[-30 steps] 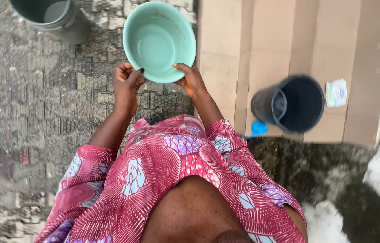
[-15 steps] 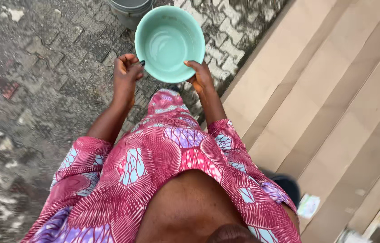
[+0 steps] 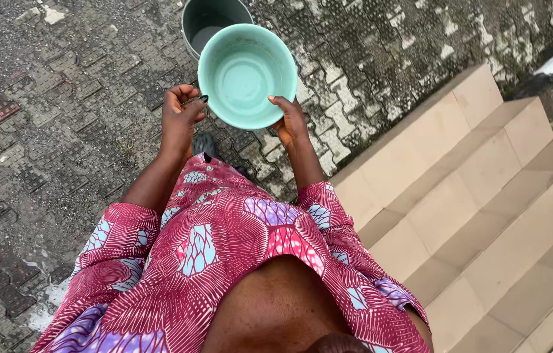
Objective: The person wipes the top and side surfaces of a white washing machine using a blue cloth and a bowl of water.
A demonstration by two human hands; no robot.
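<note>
Both hands grip one mint-green basin (image 3: 247,75) by its near rim in the head view: the left hand (image 3: 181,114) is curled shut on one side, the right hand (image 3: 291,117) clamped on the other. It is carried level with a little water inside, above wet paving (image 3: 60,98). A grey bucket (image 3: 211,19) stands just beyond it, and tan steps (image 3: 485,196) rise to the right.

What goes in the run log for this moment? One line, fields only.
left hand: grips green basin rim | right hand: grips opposite rim | grey bucket: on paving beyond basin | steps: right
</note>
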